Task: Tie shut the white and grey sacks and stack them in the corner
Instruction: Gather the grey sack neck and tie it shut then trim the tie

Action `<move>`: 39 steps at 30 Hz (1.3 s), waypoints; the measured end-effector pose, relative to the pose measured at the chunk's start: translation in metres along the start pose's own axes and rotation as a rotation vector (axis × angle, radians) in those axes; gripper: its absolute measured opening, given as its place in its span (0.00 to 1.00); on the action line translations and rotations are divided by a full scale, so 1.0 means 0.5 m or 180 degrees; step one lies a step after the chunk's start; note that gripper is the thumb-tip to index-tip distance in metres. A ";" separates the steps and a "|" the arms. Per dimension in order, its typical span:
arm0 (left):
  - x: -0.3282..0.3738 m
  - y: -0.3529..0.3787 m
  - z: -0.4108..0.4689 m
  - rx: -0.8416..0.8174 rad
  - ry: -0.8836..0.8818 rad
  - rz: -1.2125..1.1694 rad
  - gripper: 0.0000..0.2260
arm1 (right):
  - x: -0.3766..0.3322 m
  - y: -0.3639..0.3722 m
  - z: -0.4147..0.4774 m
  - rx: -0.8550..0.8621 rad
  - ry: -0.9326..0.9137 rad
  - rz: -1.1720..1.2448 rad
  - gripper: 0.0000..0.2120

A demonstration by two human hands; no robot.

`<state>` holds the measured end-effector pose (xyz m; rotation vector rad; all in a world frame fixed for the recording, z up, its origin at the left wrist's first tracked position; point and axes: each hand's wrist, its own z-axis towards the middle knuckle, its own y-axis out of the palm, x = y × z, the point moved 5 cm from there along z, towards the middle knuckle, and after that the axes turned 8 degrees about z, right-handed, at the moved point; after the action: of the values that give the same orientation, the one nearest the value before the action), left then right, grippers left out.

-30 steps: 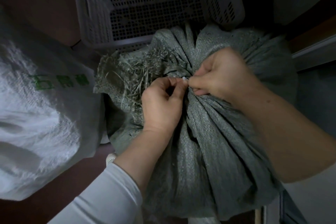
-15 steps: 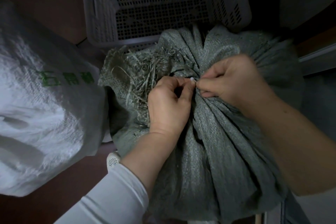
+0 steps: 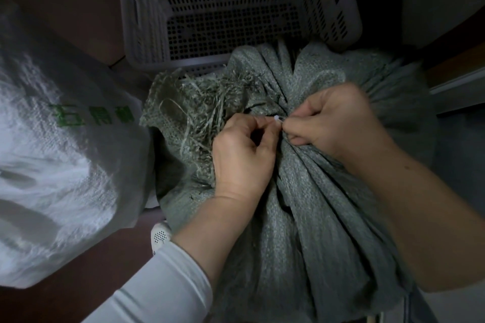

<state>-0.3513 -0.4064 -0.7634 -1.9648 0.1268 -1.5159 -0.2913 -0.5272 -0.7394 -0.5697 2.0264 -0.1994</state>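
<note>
A full grey woven sack (image 3: 309, 231) stands in front of me, its mouth gathered into folds at the top, with a frayed edge (image 3: 204, 102) flopping to the left. My left hand (image 3: 244, 155) and my right hand (image 3: 333, 120) meet at the gathered neck, fingertips pinching a small white tie (image 3: 278, 119) between them. A white woven sack (image 3: 52, 165) with green print lies on the left, apart from both hands.
A grey perforated plastic crate (image 3: 236, 8) stands just behind the grey sack. The floor (image 3: 86, 278) is dark reddish brown. A pale ledge or frame (image 3: 456, 86) runs along the right. A white shoe tip (image 3: 160, 237) shows below the left forearm.
Both hands stay at the sack's neck, working the white tie with small finger shifts. The view has drifted slightly, so everything sits a little further right and lower.
</note>
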 end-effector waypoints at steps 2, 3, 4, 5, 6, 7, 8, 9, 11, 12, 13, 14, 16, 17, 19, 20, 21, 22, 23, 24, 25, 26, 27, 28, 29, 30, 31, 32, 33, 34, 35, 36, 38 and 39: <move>0.001 0.000 0.000 0.0027 0.0088 0.0017 0.08 | 0.000 0.000 0.001 0.0043 -0.0034 -0.0035 0.10; 0.002 0.000 -0.001 0.0048 0.0144 0.0025 0.08 | 0.000 0.000 0.002 0.0060 -0.0056 -0.0061 0.10; 0.003 0.000 -0.001 0.0071 0.0193 0.0031 0.08 | 0.000 0.000 0.002 0.0069 -0.0072 -0.0078 0.10; 0.003 0.000 -0.002 0.0090 0.0234 0.0042 0.07 | 0.001 0.000 0.002 0.0074 -0.0082 -0.0086 0.10; 0.003 0.000 -0.003 0.0112 0.0273 0.0062 0.07 | 0.002 -0.001 0.002 0.0083 -0.0095 -0.0093 0.10; 0.004 0.000 -0.004 0.0143 0.0314 0.0088 0.07 | 0.002 -0.002 0.001 0.0099 -0.0116 -0.0100 0.09; 0.005 0.000 -0.005 0.0180 0.0351 0.0104 0.07 | 0.003 -0.002 0.001 0.0116 -0.0137 -0.0107 0.09; 0.005 0.000 -0.006 0.0216 0.0383 0.0107 0.06 | 0.003 -0.003 0.001 0.0131 -0.0152 -0.0106 0.09; 0.006 0.000 -0.007 0.0279 0.0459 0.0112 0.06 | 0.004 -0.004 -0.001 0.0136 -0.0164 -0.0106 0.07; 0.007 0.000 -0.007 0.0302 0.0507 0.0127 0.06 | 0.004 -0.003 -0.001 0.0139 -0.0170 -0.0115 0.07; 0.008 0.000 -0.008 0.0318 0.0564 0.0150 0.05 | 0.004 -0.003 -0.001 0.0144 -0.0186 -0.0127 0.07; 0.009 0.000 -0.008 0.0330 0.0629 0.0181 0.05 | 0.004 -0.003 -0.001 0.0146 -0.0202 -0.0136 0.07; 0.011 0.001 -0.008 0.0339 0.0763 0.0274 0.04 | 0.003 -0.003 -0.001 0.0130 -0.0223 -0.0123 0.07; 0.012 0.001 -0.008 0.0325 0.0825 0.0324 0.04 | 0.004 -0.003 -0.001 0.0121 -0.0215 -0.0102 0.07; 0.013 0.003 -0.006 0.0242 0.0994 0.0403 0.05 | 0.006 -0.004 0.000 0.0081 -0.0191 -0.0076 0.10; 0.015 0.004 -0.007 0.0194 0.1102 0.0448 0.06 | 0.006 -0.004 0.000 0.0027 -0.0189 -0.0077 0.11; 0.016 0.005 -0.007 0.0158 0.1198 0.0500 0.06 | 0.007 -0.003 0.000 -0.0044 -0.0188 -0.0078 0.12; 0.016 0.006 -0.008 0.0140 0.1269 0.0543 0.05 | 0.008 -0.003 0.000 -0.0113 -0.0184 -0.0074 0.12; 0.017 0.006 -0.008 0.0134 0.1304 0.0560 0.05 | 0.009 -0.003 0.000 -0.0169 -0.0186 -0.0067 0.12; 0.016 0.006 -0.009 0.0130 0.1310 0.0554 0.05 | 0.009 -0.004 -0.001 -0.0214 -0.0189 -0.0051 0.11; 0.017 0.007 -0.009 0.0123 0.1301 0.0541 0.06 | 0.009 -0.006 -0.003 -0.0264 -0.0191 -0.0001 0.10; 0.017 0.007 -0.009 0.0110 0.1286 0.0536 0.07 | 0.009 -0.008 -0.006 -0.0322 -0.0170 0.0091 0.09; 0.018 0.008 -0.009 0.0098 0.1271 0.0538 0.07 | 0.010 -0.010 -0.010 -0.0384 -0.0132 0.0206 0.08; 0.018 0.007 -0.009 0.0095 0.1257 0.0539 0.07 | 0.010 -0.012 -0.014 -0.0432 -0.0101 0.0314 0.07; 0.017 0.007 -0.008 0.0098 0.1245 0.0536 0.07 | 0.012 -0.014 -0.017 -0.0448 -0.0092 0.0388 0.07; 0.017 0.007 -0.008 0.0104 0.1238 0.0534 0.06 | 0.013 -0.017 -0.020 -0.0439 -0.0103 0.0431 0.08; 0.017 0.007 -0.008 0.0109 0.1237 0.0536 0.05 | 0.014 -0.018 -0.021 -0.0423 -0.0124 0.0458 0.10; 0.017 0.008 -0.009 0.0115 0.1240 0.0537 0.05 | 0.014 -0.018 -0.021 -0.0409 -0.0136 0.0506 0.13; 0.016 0.008 -0.009 0.0122 0.1240 0.0531 0.05 | 0.014 -0.018 -0.020 -0.0397 -0.0148 0.0560 0.18; 0.016 0.008 -0.009 0.0129 0.1232 0.0515 0.05 | 0.013 -0.016 -0.019 -0.0375 -0.0163 0.0582 0.21; 0.016 0.008 -0.010 0.0137 0.1220 0.0495 0.05 | 0.012 -0.016 -0.018 -0.0328 -0.0203 0.0553 0.22; 0.016 0.007 -0.010 0.0146 0.1214 0.0476 0.06 | 0.010 -0.015 -0.017 -0.0258 -0.0242 0.0503 0.21; 0.018 0.007 -0.011 0.0153 0.1239 0.0444 0.06 | 0.009 -0.015 -0.017 -0.0125 -0.0270 0.0430 0.20; 0.021 0.009 -0.012 0.0150 0.1268 0.0445 0.05 | 0.009 -0.014 -0.016 -0.0086 -0.0284 0.0388 0.19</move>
<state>-0.3521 -0.4170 -0.7563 -1.5613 0.3845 -1.7793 -0.2980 -0.5362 -0.7366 -0.4619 1.9722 -0.0723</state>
